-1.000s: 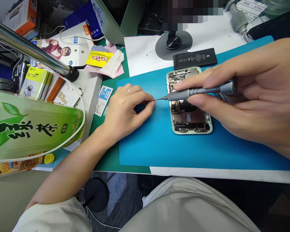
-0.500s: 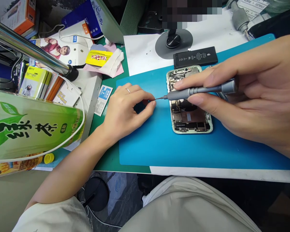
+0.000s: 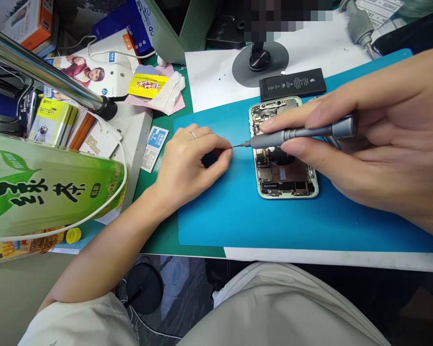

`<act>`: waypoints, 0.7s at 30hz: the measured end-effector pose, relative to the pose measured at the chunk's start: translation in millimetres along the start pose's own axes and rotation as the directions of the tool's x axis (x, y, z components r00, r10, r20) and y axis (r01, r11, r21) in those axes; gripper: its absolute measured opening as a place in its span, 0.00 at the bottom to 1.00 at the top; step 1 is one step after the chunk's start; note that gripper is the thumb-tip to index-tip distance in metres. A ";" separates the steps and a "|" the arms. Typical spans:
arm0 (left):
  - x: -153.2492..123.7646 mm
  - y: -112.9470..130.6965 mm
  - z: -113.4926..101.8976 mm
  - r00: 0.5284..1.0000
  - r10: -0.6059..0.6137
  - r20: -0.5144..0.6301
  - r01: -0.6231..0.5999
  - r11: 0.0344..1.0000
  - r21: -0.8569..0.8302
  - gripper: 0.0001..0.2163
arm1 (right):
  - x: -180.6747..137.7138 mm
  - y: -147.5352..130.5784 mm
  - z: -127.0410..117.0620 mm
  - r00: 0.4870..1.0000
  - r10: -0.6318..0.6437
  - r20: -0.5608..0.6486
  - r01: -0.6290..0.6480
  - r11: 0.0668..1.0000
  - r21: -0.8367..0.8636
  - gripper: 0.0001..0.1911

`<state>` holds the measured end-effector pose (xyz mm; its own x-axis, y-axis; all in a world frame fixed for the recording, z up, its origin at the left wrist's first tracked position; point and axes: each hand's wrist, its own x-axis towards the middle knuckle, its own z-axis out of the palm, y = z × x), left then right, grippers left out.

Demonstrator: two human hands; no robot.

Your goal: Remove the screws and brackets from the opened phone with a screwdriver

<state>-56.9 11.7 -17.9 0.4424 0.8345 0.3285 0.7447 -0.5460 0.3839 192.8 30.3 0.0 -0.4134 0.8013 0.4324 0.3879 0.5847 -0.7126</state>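
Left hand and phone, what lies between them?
The front of the screwdriver, with the blue mat beneath it, as the head view shows.

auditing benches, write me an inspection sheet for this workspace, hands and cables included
Surface: blue mat, over a green mat
Work items: opened phone on the blue mat; black battery beside it; gray screwdriver above the phone
Clutter: yellow packet, green-labelled container and boxes at left
Hands: right hand holds the screwdriver; left hand pinches at its tip, any part there hidden
Cables: white cable crosses the container
Surroundings: metal pole at upper left
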 end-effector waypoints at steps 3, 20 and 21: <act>0.2 0.4 -0.6 1.000 0.000 -0.001 0.000 1.000 -0.001 0.04 | -0.6 0.8 0.0 1.000 -0.013 -0.008 0.013 1.000 0.006 0.03; -0.3 -0.9 -0.4 1.000 0.020 -0.012 -0.019 1.000 0.014 0.04 | -0.7 -2.2 -0.3 1.000 0.025 -0.012 -0.025 1.000 -0.007 0.03; -0.4 -0.7 -0.2 1.000 0.020 -0.008 -0.020 1.000 0.015 0.04 | 0.2 -2.5 -0.1 0.999 0.033 -0.012 -0.033 0.999 -0.021 0.04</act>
<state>-57.7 11.7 -18.1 0.4533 0.8228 0.3428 0.7433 -0.5612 0.3641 191.8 28.9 1.9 -0.3905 0.8215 0.4155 0.4181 0.5603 -0.7150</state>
